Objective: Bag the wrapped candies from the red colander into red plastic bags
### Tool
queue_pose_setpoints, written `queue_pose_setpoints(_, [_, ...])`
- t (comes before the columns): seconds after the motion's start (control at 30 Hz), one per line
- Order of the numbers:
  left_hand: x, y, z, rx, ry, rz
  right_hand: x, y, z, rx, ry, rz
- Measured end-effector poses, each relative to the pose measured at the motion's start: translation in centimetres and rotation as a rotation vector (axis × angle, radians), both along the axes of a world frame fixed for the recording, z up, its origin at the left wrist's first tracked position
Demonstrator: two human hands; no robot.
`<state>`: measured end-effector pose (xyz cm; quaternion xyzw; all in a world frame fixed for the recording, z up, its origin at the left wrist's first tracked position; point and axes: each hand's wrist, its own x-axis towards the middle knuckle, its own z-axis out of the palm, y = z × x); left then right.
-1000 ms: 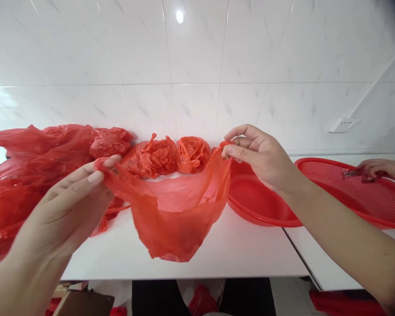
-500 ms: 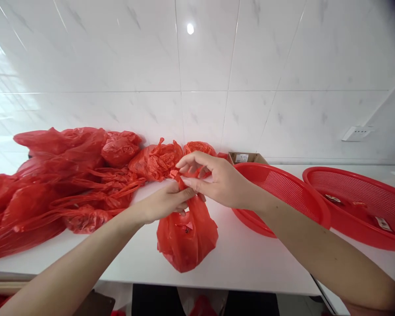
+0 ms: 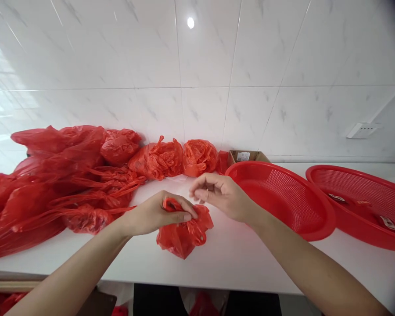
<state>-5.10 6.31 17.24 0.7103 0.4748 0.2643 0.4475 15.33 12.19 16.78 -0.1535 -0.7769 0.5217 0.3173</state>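
My left hand (image 3: 158,213) grips the gathered top of a small red plastic bag (image 3: 184,232) that rests bunched on the white table (image 3: 237,259). My right hand (image 3: 220,195) hovers just right of the bag's top with fingers loosely curled and nothing in them. A row of tied red bags (image 3: 171,158) lies behind my hands along the tiled wall.
A heap of loose red plastic bags (image 3: 52,180) covers the table's left side. Two red mesh baskets (image 3: 283,197) (image 3: 358,202) sit at the right, the far one holding small items. A small cardboard box (image 3: 246,156) stands against the wall.
The bag was held wide open between both hands, then its top was gathered. Now the bag sits lower and bunched, my left hand holds it, and my right hand has let go.
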Motion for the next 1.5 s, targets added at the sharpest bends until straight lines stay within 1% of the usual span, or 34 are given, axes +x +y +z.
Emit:
queue_pose_setpoints(0.03, [0.1, -0.2, -0.2, 0.046, 0.039, 0.011, -0.4, 0.4, -0.8, 0.017, 0.002, -0.071])
queue_pose_setpoints(0.07, [0.2, -0.4, -0.6, 0.113, 0.078, 0.037, -0.8, 0.7, -1.6, 0.023, -0.017, -0.114])
queue_pose_setpoints(0.1, [0.3, -0.5, -1.0, 0.198, 0.126, 0.072, -1.1, 0.9, -2.3, 0.015, -0.048, -0.12])
queue_pose_setpoints(0.2, [0.5, -0.6, -2.3, 0.508, 0.268, 0.196, -2.0, 1.0, -4.0, -0.044, -0.126, -0.045])
queue_pose_setpoints(0.27, [0.6, -0.6, -3.0, 0.677, 0.335, 0.249, -2.3, 0.8, -4.6, -0.059, -0.132, -0.004])
queue_pose_setpoints(0.3, [0.6, -0.6, -3.3, 0.729, 0.354, 0.269, -2.3, 0.7, -4.7, -0.066, -0.132, 0.014])
queue_pose_setpoints(0.37, [0.5, -0.6, -3.8, 0.771, 0.364, 0.305, -2.2, 0.5, -4.7, -0.082, -0.135, 0.044])
queue_pose_setpoints(0.43, [0.3, -0.9, -4.2, 0.753, 0.326, 0.303, -2.0, 0.2, -4.4, -0.075, -0.157, 0.038])
queue_pose_setpoints(0.53, [-0.3, -1.8, -4.9, 0.645, 0.271, 0.211, -1.5, -0.7, -3.9, 0.02, -0.217, -0.056])
queue_pose_setpoints(0.57, [-0.8, -2.2, -5.3, 0.602, 0.265, 0.201, -1.2, -1.0, -3.9, 0.058, -0.24, -0.087])
queue_pose_setpoints(0.63, [-2.2, -3.2, -6.4, 0.49, 0.261, 0.234, -0.4, -1.4, -4.5, 0.098, -0.274, -0.137])
queue_pose_setpoints(0.7, [-4.3, -4.4, -8.1, 0.365, 0.231, 0.358, 0.4, -1.3, -6.4, 0.088, -0.291, -0.217])
queue_pose_setpoints(0.8, [-7.4, -6.2, -11.4, 0.203, 0.162, 0.569, 1.4, -0.1, -11.1, -0.005, -0.311, -0.352])
queue_pose_setpoints(0.87, [-8.6, -7.0, -13.2, 0.147, 0.137, 0.653, 1.4, 0.8, -14.1, -0.064, -0.326, -0.39])
queue_pose_setpoints(0.9, [-8.8, -7.3, -13.8, 0.138, 0.127, 0.685, 1.2, 1.1, -15.1, -0.074, -0.327, -0.412])
queue_pose_setpoints(0.93, [-8.7, -7.4, -14.2, 0.143, 0.113, 0.719, 0.8, 1.4, -15.7, -0.069, -0.32, -0.442])
queue_pose_setpoints(1.0, [-8.1, -7.1, -14.4, 0.179, 0.086, 0.783, -0.1, 1.5, -15.9, -0.033, -0.295, -0.524])
queue_pose_setpoints(1.07, [-7.2, -6.5, -14.2, 0.235, 0.066, 0.829, -1.1, 1.2, -15.2, 0.013, -0.282, -0.605])
queue_pose_setpoints(1.13, [-6.3, -5.6, -14.2, 0.293, 0.066, 0.834, -2.0, 0.5, -14.4, 0.074, -0.293, -0.637])
queue_pose_setpoints(1.2, [-5.5, -4.7, -14.6, 0.355, 0.104, 0.788, -2.7, -0.4, -14.3, 0.163, -0.327, -0.603])
queue_pose_setpoints(1.27, [-4.7, -3.8, -15.5, 0.394, 0.198, 0.714, -3.3, -1.1, -14.9, 0.247, -0.369, -0.538])
queue_pose_setpoints(1.33, [-4.2, -3.0, -16.3, 0.387, 0.295, 0.658, -3.6, -1.3, -15.7, 0.288, -0.401, -0.492])
queue_pose_setpoints(1.4, [-3.9, -2.2, -16.8, 0.34, 0.355, 0.641, -3.7, -1.1, -16.3, 0.282, -0.404, -0.474])
queue_pose_setpoints(1.5, [-4.0, -1.2, -16.9, 0.283, 0.403, 0.658, -3.4, 0.0, -16.4, 0.203, -0.367, -0.435])
